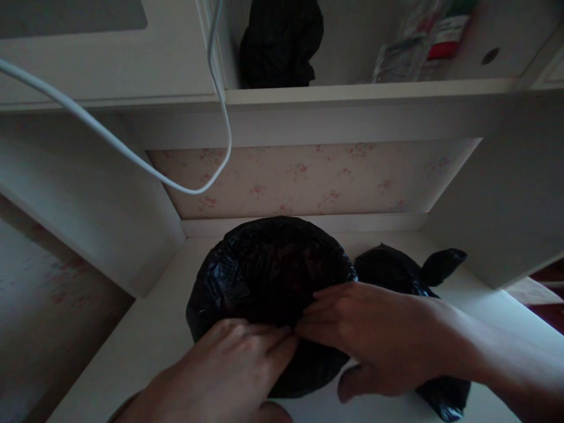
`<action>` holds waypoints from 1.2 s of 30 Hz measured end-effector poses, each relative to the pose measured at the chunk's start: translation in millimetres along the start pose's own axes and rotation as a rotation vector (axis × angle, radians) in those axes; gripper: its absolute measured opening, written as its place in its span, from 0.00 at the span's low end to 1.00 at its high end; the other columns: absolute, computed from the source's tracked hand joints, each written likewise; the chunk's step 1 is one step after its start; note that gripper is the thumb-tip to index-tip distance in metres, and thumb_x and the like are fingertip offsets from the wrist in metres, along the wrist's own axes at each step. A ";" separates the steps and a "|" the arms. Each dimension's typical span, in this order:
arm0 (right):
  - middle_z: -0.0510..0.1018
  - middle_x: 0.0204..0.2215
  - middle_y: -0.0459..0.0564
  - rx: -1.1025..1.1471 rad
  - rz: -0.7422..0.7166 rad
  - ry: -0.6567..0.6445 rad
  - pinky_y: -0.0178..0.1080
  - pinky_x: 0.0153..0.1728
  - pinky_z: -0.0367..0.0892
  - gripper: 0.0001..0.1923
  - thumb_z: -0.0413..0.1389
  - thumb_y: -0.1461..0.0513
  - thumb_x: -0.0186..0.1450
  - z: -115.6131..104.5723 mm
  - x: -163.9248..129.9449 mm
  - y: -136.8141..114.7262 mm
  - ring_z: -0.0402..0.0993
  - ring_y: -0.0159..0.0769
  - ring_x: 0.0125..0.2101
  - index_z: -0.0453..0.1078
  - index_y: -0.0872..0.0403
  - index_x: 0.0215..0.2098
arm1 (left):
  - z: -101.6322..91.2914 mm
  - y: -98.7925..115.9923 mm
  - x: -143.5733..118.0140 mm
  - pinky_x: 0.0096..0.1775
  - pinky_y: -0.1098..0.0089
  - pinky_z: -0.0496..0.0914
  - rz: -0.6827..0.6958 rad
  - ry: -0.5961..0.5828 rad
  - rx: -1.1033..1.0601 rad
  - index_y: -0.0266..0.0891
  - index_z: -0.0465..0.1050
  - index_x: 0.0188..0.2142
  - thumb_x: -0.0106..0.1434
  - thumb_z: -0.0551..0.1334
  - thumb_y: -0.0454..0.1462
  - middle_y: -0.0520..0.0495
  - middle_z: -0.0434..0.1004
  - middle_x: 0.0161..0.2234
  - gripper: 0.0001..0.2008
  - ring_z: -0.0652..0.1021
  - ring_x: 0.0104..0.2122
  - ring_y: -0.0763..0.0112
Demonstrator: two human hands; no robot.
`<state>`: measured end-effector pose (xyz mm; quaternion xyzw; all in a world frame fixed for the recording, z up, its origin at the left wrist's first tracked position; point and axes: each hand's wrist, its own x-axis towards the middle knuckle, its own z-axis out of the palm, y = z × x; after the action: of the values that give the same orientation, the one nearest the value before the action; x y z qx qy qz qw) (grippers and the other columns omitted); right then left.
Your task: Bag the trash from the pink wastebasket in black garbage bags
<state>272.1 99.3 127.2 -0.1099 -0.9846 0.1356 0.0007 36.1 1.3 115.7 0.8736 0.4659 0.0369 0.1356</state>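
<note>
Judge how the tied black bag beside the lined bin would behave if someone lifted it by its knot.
The tied black bag looks like thin, crinkled plastic, so it would probably sag and flop. Its bulging body suggests contents that may shift. The glossy film could be slippery, though the knot offers a grip.

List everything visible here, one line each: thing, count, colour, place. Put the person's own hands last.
bin with bag liner: one, black, centre of the white surface.
tied bag: one, black, right of the bin, partly under the right forearm.
cable: one, white, hanging in a loop at upper left.
dark cloth: one, black, on the upper shelf.
packets: a few, clear, red and green, upper shelf right; count unclear.
surface: one, white, under the bin.
left hand: one, on the liner's near rim.
right hand: one, fingers on the near rim.
</note>
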 end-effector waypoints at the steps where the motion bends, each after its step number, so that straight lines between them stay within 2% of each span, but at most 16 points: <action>1: 0.85 0.51 0.55 0.006 -0.016 0.043 0.46 0.48 0.76 0.38 0.73 0.46 0.56 -3.6 -6.1 1.5 0.82 0.50 0.50 0.75 0.53 0.60 | -1.3 -6.0 -6.9 0.50 0.61 0.78 0.030 0.068 0.000 0.46 0.74 0.61 0.56 0.77 0.44 0.45 0.84 0.54 0.34 0.84 0.49 0.53; 2: 0.83 0.54 0.55 0.001 -0.022 0.071 0.47 0.53 0.76 0.41 0.70 0.43 0.57 -7.6 -11.9 3.5 0.81 0.51 0.53 0.72 0.53 0.63 | -4.2 -12.6 -13.3 0.52 0.62 0.78 0.049 0.130 0.011 0.48 0.72 0.64 0.54 0.77 0.49 0.46 0.82 0.56 0.39 0.83 0.52 0.54; 3: 0.82 0.56 0.55 -0.005 0.000 0.119 0.48 0.55 0.75 0.39 0.67 0.41 0.61 -11.6 -16.7 6.4 0.80 0.50 0.54 0.71 0.52 0.64 | -8.7 -19.8 -18.2 0.53 0.63 0.77 0.053 0.196 0.015 0.51 0.71 0.65 0.55 0.76 0.53 0.48 0.82 0.57 0.39 0.82 0.54 0.56; 5: 0.80 0.59 0.55 -0.031 0.111 0.267 0.49 0.58 0.74 0.30 0.57 0.44 0.71 -17.3 -21.5 16.0 0.79 0.48 0.57 0.71 0.51 0.64 | -20.3 -37.2 -20.4 0.54 0.63 0.76 -0.009 0.374 -0.033 0.57 0.74 0.60 0.62 0.69 0.57 0.53 0.83 0.55 0.29 0.82 0.54 0.59; 7: 0.74 0.64 0.57 -0.060 0.272 0.431 0.52 0.62 0.71 0.27 0.52 0.49 0.75 -18.0 -18.1 32.0 0.74 0.49 0.61 0.68 0.53 0.66 | -30.9 -60.3 -10.6 0.58 0.61 0.74 -0.158 0.581 -0.135 0.55 0.79 0.54 0.69 0.63 0.55 0.52 0.84 0.54 0.19 0.82 0.53 0.60; 9: 0.68 0.68 0.59 -0.039 0.422 0.545 0.55 0.65 0.67 0.30 0.54 0.50 0.74 -13.9 -6.8 54.0 0.71 0.53 0.64 0.63 0.54 0.69 | -35.8 -89.4 8.1 0.62 0.55 0.69 -0.340 0.764 -0.296 0.47 0.79 0.53 0.66 0.65 0.55 0.46 0.82 0.55 0.22 0.80 0.55 0.55; 11: 0.65 0.70 0.60 0.082 0.564 0.587 0.57 0.65 0.66 0.35 0.58 0.51 0.71 -7.5 9.6 78.9 0.70 0.55 0.64 0.58 0.53 0.72 | -34.0 -120.4 29.2 0.64 0.53 0.67 -0.482 0.772 -0.614 0.45 0.75 0.58 0.61 0.69 0.55 0.42 0.77 0.61 0.30 0.76 0.60 0.50; 13: 0.61 0.72 0.60 0.284 0.686 0.561 0.56 0.65 0.66 0.41 0.60 0.52 0.69 -2.0 26.9 102.2 0.68 0.55 0.65 0.52 0.53 0.75 | -28.1 -146.7 46.7 0.68 0.57 0.60 -0.541 0.713 -0.924 0.44 0.73 0.61 0.57 0.74 0.51 0.41 0.72 0.66 0.34 0.69 0.67 0.53; 16: 0.67 0.69 0.60 0.427 0.722 0.477 0.52 0.63 0.69 0.41 0.60 0.52 0.69 1.9 45.9 126.6 0.73 0.52 0.61 0.53 0.53 0.75 | -19.2 -168.0 60.7 0.67 0.57 0.63 -0.544 0.568 -1.106 0.42 0.76 0.59 0.54 0.76 0.46 0.40 0.74 0.65 0.33 0.73 0.64 0.51; 19: 0.76 0.62 0.56 0.483 0.726 0.410 0.50 0.62 0.70 0.29 0.60 0.55 0.69 2.4 52.4 136.3 0.77 0.51 0.58 0.68 0.50 0.67 | -14.4 -171.8 61.9 0.60 0.52 0.71 -0.547 0.456 -1.184 0.44 0.77 0.59 0.51 0.76 0.42 0.41 0.81 0.58 0.35 0.80 0.56 0.48; 21: 0.79 0.60 0.56 0.504 0.741 0.385 0.51 0.62 0.70 0.24 0.60 0.56 0.69 3.0 52.1 137.8 0.78 0.51 0.57 0.74 0.51 0.62 | -13.0 -171.3 59.1 0.57 0.52 0.74 -0.554 0.421 -1.215 0.46 0.76 0.60 0.50 0.75 0.41 0.43 0.83 0.54 0.36 0.82 0.52 0.48; 27: 0.83 0.54 0.57 0.485 0.736 0.377 0.51 0.58 0.73 0.21 0.59 0.57 0.70 6.5 52.5 140.3 0.82 0.49 0.51 0.76 0.53 0.59 | -12.3 -170.7 55.6 0.56 0.54 0.74 -0.570 0.421 -1.196 0.44 0.78 0.58 0.52 0.73 0.39 0.44 0.85 0.51 0.32 0.83 0.51 0.50; 30: 0.82 0.55 0.58 0.430 0.674 0.430 0.51 0.58 0.74 0.22 0.59 0.54 0.70 4.0 51.9 138.4 0.81 0.49 0.52 0.74 0.53 0.60 | -13.1 -168.6 53.5 0.59 0.54 0.72 -0.570 0.507 -1.135 0.44 0.76 0.60 0.57 0.72 0.44 0.42 0.83 0.56 0.30 0.81 0.54 0.51; 32: 0.79 0.58 0.61 0.378 0.643 0.497 0.54 0.60 0.71 0.25 0.57 0.52 0.72 -0.7 46.1 129.7 0.79 0.50 0.56 0.71 0.55 0.63 | -14.0 -163.2 44.7 0.63 0.56 0.68 -0.570 0.631 -1.071 0.43 0.76 0.59 0.60 0.71 0.48 0.41 0.78 0.61 0.29 0.77 0.60 0.53; 34: 0.77 0.61 0.61 0.322 0.624 0.579 0.55 0.63 0.68 0.25 0.54 0.52 0.74 -6.0 33.9 111.8 0.75 0.50 0.59 0.69 0.56 0.64 | -14.4 -150.4 27.9 0.64 0.57 0.66 -0.564 0.787 -0.887 0.43 0.77 0.56 0.63 0.69 0.51 0.42 0.78 0.61 0.26 0.75 0.62 0.53; 36: 0.78 0.59 0.57 0.251 0.564 0.642 0.53 0.63 0.67 0.22 0.53 0.52 0.75 -8.6 16.8 85.6 0.75 0.47 0.60 0.71 0.53 0.61 | -12.6 -127.2 5.6 0.61 0.56 0.70 -0.496 0.889 -0.552 0.44 0.79 0.52 0.67 0.65 0.51 0.44 0.82 0.56 0.19 0.79 0.57 0.54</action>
<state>274.5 185.6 112.2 -0.4100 -0.8419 0.2080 0.2825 -65.5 75.8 92.9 0.5711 0.6419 0.4878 0.1543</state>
